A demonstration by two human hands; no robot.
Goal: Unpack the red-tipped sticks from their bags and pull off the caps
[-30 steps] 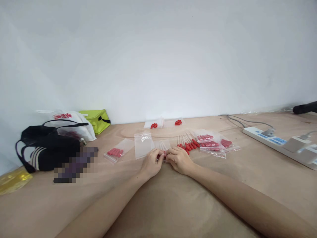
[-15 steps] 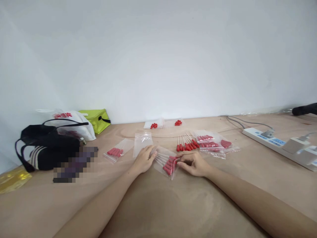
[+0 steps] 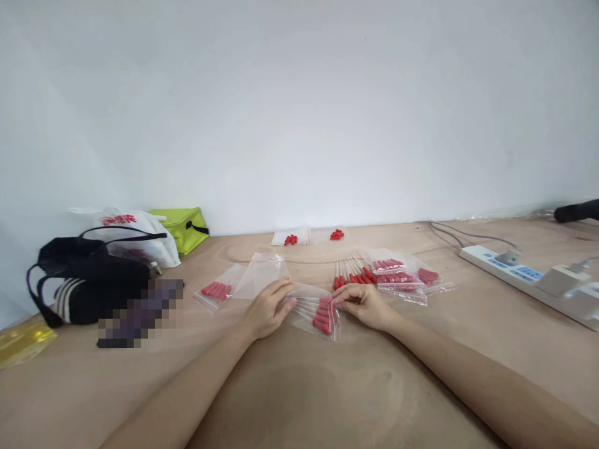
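Note:
A clear zip bag (image 3: 305, 327) lies on the table between my hands, with several red-handled sticks (image 3: 322, 315) inside. Their thin pale shafts point toward my left hand (image 3: 270, 310), whose thumb and fingers hold the closed end of this bag. My right hand (image 3: 364, 304) pinches the zip edge near its upper corner. Just beyond the right fingers is a loose fan of similar red-handled sticks (image 3: 353, 279). Behind my left hand an empty-looking zip bag (image 3: 262, 274) partly overlaps another filled bag (image 3: 216, 290).
Filled zip bags (image 3: 397, 279) are stacked at right. Two bags with small red pieces (image 3: 291, 239) lie by the wall. A white power strip (image 3: 503, 268) with plugs stands far right. A black bag (image 3: 98, 280), white plastic bag (image 3: 161, 246) and lime-green bag (image 3: 182, 227) crowd the left.
The empty-looking bag behind my left hand has swung leftward and now overlaps the filled bag there. The bag in my hands has turned slightly, its handles lying more level.

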